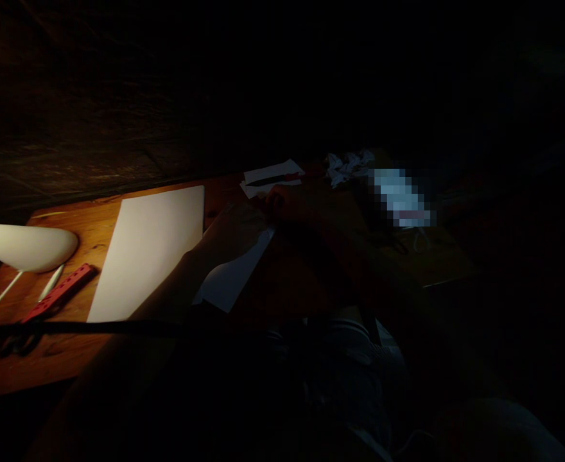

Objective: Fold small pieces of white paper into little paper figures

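Note:
In the dim middle of the head view, a sheet of white paper (pixel 237 277) slants over the table edge, partly covered by my left forearm. My left hand (pixel 244 224) is closed on its upper part; the fingertips are lost in shadow. My right hand (pixel 286 203) meets it from the right, fingers curled together just above the paper's far corner. What those fingers pinch is too dark to make out. Just beyond both hands lie smaller white paper pieces (pixel 268 172), with a slim dark object (pixel 269 181) with a reddish end across them.
A large stack of white paper (pixel 152 250) lies left on the wooden table (pixel 104 359). Further left are a white lamp (pixel 32 247), a red power strip (pixel 61 292) and a dark cable (pixel 80 328). Crumpled white papers (pixel 347 167) and a blurred-out bright object (pixel 400 196) sit right.

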A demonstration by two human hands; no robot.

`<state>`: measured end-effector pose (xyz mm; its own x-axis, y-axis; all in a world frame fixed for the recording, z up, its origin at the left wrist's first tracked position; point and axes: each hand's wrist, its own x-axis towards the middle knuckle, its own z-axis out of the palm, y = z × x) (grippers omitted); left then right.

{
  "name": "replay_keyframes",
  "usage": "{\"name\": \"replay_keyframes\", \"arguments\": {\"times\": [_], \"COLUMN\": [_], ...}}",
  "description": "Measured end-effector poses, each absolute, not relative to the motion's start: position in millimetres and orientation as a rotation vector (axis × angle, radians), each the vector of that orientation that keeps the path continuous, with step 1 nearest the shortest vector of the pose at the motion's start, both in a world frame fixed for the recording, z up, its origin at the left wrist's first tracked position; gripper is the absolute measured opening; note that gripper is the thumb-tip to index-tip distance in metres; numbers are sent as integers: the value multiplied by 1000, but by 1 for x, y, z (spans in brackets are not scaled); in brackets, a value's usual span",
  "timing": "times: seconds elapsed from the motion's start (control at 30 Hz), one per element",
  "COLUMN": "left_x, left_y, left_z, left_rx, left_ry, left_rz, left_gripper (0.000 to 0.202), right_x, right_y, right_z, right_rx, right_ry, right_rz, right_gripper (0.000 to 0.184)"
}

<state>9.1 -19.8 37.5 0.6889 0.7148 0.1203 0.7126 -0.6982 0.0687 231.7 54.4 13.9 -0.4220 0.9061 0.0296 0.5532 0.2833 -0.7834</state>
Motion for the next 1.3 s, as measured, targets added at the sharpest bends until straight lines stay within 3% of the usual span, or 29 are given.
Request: {"name": "replay_keyframes", "arguments": {"times": [1.3], "left_x": [2], "left_y": [-12], "left_z": [27], "left_rx": [2801], "left_ry": [1146], "left_rz": [348], "left_gripper": [23], "right_x": [229], "right_y": [57], "right_z": [5], "right_rx": [-1215], "right_ry": [-2117], "right_rz": [951], "right_gripper": [37]}}
